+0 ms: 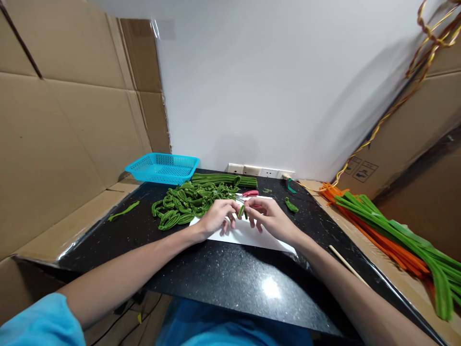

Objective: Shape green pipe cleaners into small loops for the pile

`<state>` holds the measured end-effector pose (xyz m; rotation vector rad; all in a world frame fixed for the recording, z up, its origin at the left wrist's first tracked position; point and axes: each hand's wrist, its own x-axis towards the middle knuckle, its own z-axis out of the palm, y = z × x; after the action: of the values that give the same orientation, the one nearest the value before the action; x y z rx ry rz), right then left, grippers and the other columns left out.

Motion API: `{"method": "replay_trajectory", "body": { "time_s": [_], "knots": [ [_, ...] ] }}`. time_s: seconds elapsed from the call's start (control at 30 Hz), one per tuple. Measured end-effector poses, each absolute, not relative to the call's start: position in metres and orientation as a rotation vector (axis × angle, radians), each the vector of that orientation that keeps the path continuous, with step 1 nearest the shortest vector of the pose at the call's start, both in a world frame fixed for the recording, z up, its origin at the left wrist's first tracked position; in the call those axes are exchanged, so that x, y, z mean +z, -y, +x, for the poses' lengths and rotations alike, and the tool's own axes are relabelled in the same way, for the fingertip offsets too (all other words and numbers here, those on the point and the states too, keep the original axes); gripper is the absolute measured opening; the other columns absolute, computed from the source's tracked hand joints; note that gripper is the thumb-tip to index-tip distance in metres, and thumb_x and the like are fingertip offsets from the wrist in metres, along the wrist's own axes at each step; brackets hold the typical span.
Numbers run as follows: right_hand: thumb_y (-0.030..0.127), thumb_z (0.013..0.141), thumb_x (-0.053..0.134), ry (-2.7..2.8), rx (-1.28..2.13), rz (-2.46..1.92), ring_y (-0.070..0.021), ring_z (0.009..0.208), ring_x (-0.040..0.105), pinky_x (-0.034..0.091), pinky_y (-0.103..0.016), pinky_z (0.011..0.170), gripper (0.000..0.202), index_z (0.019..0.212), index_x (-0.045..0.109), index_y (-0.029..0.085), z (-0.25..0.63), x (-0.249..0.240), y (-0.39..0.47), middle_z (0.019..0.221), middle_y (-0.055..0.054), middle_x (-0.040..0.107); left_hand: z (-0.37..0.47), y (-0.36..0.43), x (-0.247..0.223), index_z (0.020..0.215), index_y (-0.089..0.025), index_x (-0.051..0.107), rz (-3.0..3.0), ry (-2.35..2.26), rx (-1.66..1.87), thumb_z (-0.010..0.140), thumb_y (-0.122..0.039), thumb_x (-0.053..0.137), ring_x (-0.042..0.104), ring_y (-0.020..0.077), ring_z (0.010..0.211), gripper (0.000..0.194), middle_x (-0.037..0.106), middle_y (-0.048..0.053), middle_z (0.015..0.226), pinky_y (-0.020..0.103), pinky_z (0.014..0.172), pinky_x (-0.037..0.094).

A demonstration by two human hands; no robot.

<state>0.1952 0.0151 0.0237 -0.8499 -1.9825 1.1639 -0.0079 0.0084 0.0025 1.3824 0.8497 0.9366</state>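
Observation:
My left hand [221, 214] and my right hand [268, 217] meet above a white sheet [237, 235] in the middle of the black table. Between their fingertips is a short green pipe cleaner [241, 211], bent into a small loop, and both hands pinch it. A red-handled tool [250, 193] lies just behind my fingers, its front part mostly hidden. Left of my left hand spreads a heap of green pipe cleaner loops [187, 202], shaped like leaves. Behind the heap lies a bundle of straight green pipe cleaners [225, 179].
A blue plastic basket [162, 166] stands at the back left. Single green pieces lie at the left [124, 210] and right [291, 205]. Orange stems [392, 247] and green stems [399, 230] rest on cardboard at the right, near a thin wooden stick [347, 264]. Cardboard walls flank the table.

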Motion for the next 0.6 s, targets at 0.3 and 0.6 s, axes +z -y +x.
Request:
{"method": "replay_trajectory", "body": {
  "time_s": [0.3, 0.6],
  "knots": [
    [0.054, 0.097, 0.062, 1.993, 1.129, -0.841, -0.0094, 0.06, 0.053, 0.041, -0.02, 0.046, 0.039, 0.084, 0.058, 0.017, 0.19, 0.028, -0.007, 0.082, -0.003, 0.061, -0.005, -0.005, 0.0, 0.077, -0.012, 0.064, 1.413, -0.749, 0.963, 0.081, -0.059, 0.074, 0.057, 0.0083, 0.05, 0.049, 0.062, 0.004, 0.076, 0.017, 0.035, 0.041],
    [0.042, 0.093, 0.071, 1.949, 0.864, -0.784, -0.013, 0.069, 0.06, 0.049, -0.023, 0.053, 0.025, 0.103, 0.066, 0.019, 0.184, 0.021, 0.0, 0.091, -0.004, 0.067, -0.011, -0.01, 0.002, 0.073, -0.011, 0.071, 1.364, -0.899, 1.03, 0.079, -0.051, 0.071, 0.051, 0.0104, 0.049, 0.041, 0.061, 0.005, 0.066, 0.02, 0.035, 0.034]
  ]
}}
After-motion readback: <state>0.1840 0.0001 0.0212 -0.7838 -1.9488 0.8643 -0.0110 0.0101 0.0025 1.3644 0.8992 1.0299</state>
